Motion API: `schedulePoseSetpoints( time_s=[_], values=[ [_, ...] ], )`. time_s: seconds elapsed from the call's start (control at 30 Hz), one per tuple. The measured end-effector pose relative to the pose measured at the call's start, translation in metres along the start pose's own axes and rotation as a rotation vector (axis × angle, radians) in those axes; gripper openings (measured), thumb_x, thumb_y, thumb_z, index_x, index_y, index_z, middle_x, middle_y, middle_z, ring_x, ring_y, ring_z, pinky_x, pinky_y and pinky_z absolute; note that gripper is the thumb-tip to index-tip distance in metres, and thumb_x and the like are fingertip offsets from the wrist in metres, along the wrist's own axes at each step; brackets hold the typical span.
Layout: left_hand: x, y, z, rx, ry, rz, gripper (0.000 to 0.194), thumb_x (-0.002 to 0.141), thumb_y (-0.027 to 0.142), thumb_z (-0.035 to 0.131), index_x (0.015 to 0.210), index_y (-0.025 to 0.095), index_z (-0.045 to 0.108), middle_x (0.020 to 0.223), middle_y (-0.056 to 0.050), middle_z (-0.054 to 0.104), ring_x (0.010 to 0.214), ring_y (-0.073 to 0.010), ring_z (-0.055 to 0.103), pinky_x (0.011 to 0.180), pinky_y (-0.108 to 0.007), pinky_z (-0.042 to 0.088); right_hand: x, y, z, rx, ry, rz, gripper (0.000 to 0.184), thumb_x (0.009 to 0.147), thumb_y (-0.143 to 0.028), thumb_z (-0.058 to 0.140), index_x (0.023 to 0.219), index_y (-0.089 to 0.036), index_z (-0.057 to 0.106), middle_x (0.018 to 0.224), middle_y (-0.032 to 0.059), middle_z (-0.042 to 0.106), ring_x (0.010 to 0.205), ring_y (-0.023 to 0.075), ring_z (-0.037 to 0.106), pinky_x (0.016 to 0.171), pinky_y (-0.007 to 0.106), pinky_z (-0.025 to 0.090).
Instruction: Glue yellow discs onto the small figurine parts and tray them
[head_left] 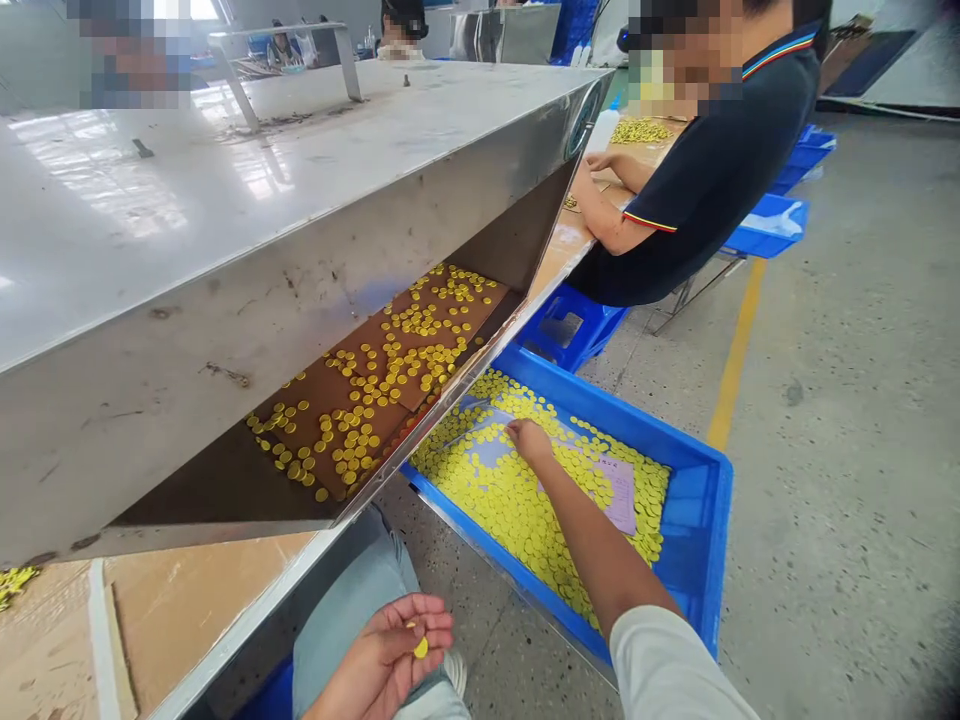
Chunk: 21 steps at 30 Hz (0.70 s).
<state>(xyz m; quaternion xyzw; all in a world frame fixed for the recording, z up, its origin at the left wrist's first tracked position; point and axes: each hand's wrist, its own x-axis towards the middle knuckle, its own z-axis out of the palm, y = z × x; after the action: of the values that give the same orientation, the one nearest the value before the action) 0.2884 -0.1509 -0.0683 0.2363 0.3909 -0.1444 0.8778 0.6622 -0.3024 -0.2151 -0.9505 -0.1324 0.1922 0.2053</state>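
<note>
My left hand [401, 648] is palm up above my lap, its thumb pressing on a small round yellow disc [421, 648]. My right hand [531, 440] reaches into a blue bin [697, 480] and touches the layer of yellow discs [510, 500] there. Its fingers are drawn together; what they hold, if anything, is hidden. Beside the hand, sheets of pale paper [621, 495] lie partly covered by discs. To the left, more yellow discs [360, 450] are scattered on brown boards under a slanted metal hood [390, 230].
The metal hood's sharp lower edge and the table edge [285, 570] run close to both hands. A co-worker in a dark shirt [750, 170] sits at the table's far right, by a blue stool [570, 325]. More blue bins [769, 225] stand behind that person.
</note>
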Motion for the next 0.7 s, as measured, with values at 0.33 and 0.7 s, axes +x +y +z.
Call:
schedulePoseSetpoints(
  time_s=[0.33, 0.7],
  values=[
    [-0.013, 0.012, 0.000, -0.027, -0.020, 0.050, 0.033, 0.081, 0.008, 0.072, 0.114, 0.006, 0.067, 0.130, -0.022, 0.064, 0.118, -0.0289, 0.064, 0.100, -0.035, 0.050, -0.014, 0.015, -0.006, -0.003, 0.009, -0.004, 0.030, 0.096, -0.036, 0.059, 0.120, -0.018, 0.059, 0.121, 0.0085, 0.062, 0.101, 0.0208, 0.064, 0.086, 0.041, 0.056],
    [-0.019, 0.016, 0.003, 0.006, 0.064, 0.042, 0.032, 0.079, 0.007, 0.074, 0.110, 0.006, 0.068, 0.133, -0.021, 0.063, 0.113, -0.0283, 0.067, 0.095, -0.032, 0.055, -0.019, -0.001, -0.003, -0.042, -0.011, -0.039, 0.032, 0.096, -0.036, 0.058, 0.123, -0.019, 0.058, 0.125, 0.0093, 0.060, 0.105, 0.0219, 0.062, 0.089, 0.043, 0.055]
  ],
)
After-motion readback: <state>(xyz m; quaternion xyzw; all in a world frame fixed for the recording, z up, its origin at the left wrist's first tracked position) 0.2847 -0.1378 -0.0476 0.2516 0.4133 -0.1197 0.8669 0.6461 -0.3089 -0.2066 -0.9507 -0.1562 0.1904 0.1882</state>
